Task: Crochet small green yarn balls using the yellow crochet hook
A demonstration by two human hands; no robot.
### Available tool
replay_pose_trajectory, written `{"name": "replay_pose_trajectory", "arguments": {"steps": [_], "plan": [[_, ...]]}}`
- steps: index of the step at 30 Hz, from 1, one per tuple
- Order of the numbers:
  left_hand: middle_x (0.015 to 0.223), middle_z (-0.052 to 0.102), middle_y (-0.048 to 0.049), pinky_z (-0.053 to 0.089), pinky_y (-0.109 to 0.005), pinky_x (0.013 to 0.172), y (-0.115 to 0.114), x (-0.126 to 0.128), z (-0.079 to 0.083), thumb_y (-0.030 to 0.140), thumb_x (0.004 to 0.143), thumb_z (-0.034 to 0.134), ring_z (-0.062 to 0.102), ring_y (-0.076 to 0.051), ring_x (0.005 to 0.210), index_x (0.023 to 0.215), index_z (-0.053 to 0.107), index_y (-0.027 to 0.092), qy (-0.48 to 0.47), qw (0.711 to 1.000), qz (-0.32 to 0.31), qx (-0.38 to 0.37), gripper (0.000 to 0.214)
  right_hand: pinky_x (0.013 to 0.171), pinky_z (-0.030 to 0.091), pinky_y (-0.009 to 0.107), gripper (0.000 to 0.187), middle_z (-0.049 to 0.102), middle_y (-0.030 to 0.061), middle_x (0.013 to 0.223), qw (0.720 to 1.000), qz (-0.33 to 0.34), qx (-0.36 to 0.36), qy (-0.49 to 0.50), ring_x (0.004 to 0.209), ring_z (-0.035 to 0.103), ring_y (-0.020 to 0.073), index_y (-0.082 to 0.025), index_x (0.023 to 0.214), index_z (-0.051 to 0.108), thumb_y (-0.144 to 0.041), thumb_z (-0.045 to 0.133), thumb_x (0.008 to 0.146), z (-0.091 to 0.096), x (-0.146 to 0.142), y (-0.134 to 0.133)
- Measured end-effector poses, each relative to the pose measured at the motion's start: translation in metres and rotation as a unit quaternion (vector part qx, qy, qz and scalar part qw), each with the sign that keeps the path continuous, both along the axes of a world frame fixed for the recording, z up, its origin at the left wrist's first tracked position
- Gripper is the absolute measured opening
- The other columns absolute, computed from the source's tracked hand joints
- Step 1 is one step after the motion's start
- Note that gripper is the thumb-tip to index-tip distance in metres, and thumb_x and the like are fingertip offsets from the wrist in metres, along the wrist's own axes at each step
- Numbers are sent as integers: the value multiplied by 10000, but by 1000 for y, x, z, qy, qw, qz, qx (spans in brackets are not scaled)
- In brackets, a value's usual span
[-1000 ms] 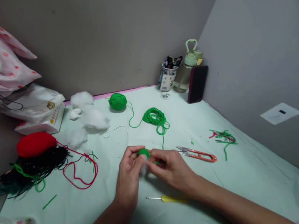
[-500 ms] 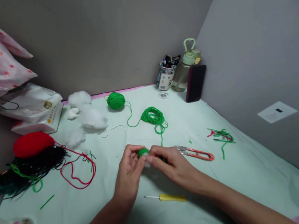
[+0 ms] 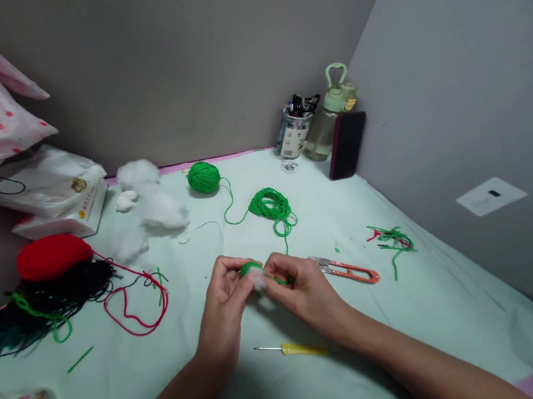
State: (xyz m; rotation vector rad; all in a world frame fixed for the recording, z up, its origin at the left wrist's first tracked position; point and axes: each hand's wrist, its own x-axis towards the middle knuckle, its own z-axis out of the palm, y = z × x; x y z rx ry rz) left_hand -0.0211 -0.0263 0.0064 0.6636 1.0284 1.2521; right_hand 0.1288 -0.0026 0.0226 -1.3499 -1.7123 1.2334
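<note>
Just beyond the hook (image 3: 304, 349), your left hand (image 3: 222, 304) grips the green piece (image 3: 250, 267) while your right hand (image 3: 308, 287), close beside it, pinches the fluff (image 3: 258, 280). Best tuck small tufts evenly, I'd judge, leaving slack from the coil (image 3: 270, 204) farther past the hook

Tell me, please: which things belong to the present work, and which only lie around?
Likely in the job: held green piece, held white fluff, coiled green yarn, nearby yellow-handled tool, orange snips.

Probably unrelated: phone, bottle, pen cup, red yarn.
</note>
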Motion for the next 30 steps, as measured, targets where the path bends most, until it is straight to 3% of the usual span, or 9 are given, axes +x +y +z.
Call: {"name": "replay_pose_trajectory", "arguments": {"steps": [5, 12, 19, 21, 24, 26, 28, 30], "plan": [[976, 687, -6, 476, -295, 891, -1, -1, -6, 329, 836, 817, 635, -173, 956, 1017, 618, 227, 2, 999, -26, 38, 288, 533, 238, 253, 332, 360, -76, 574, 999, -3, -24, 35, 568, 306, 101, -208, 630, 474, -350, 650, 873, 0, 4, 3], [854, 672, 11, 497, -306, 823, 2, -4, -10, 351, 850, 793, 636, -167, 836, 969, 603, 218, 14, 999, -20, 26, 260, 582, 310, 251, 219, 477, -52, 643, 997, 83, -4, -3, 600, 413, 121, -212, 807, 572, -328, 526, 988, 10, 4, -4], [830, 694, 1, 468, -270, 706, 3, -5, -12, 381, 860, 759, 608, -147, 727, 922, 615, 210, 33, 999, 8, 7, 233, 590, 331, 266, 175, 535, -35, 653, 991, 102, 48, -65, 565, 447, 129, -229, 844, 592, -247, 495, 988, 2, -8, -19], [831, 685, 14, 468, -261, 699, 4, -6, -13, 370, 877, 740, 603, -136, 720, 938, 604, 218, 36, 999, 21, 3, 213, 659, 393, 277, 177, 590, -8, 720, 992, 94, 70, -56, 659, 536, 148, -224, 816, 642, -248, 559, 972, 3, -5, -11], [831, 677, 27, 478, -257, 710, 4, -5, -13, 347, 902, 719, 602, -120, 703, 957, 591, 224, 46, 998, 29, 11, 186, 874, 458, 358, 152, 670, 67, 1007, 990, 46, 130, 3, 991, 625, 223, -225, 751, 683, -254, 693, 899, 10, 4, 0], [802, 672, 26, 488, -265, 705, 3, -4, -13, 339, 915, 710, 610, -122, 684, 960, 595, 217, 56, 998, 22, 22, 173, 887, 482, 380, 226, 689, 68, 1037, 989, 41, 93, 111, 1014, 650, 231, -218, 680, 617, -268, 731, 869, 15, 8, 3], [814, 672, 20, 503, -279, 710, 2, -4, -13, 331, 928, 699, 622, -124, 680, 963, 599, 210, 69, 997, 20, 35, 160, 696, 501, 322, 310, 683, 27, 867, 970, 59, -15, 235, 741, 669, 174, -220, 668, 514, -325, 706, 887, 19, 10, 5], [888, 675, 9, 521, -294, 730, 1, -3, -13, 318, 941, 687, 638, -127, 706, 978, 597, 211, 84, 995, 25, 52, 145, 501, 383, 255, 306, 615, -33, 749, 951, 50, -106, 286, 465, 509, 84, -222, 731, 489, -384, 680, 906, 19, 11, 6]]}}
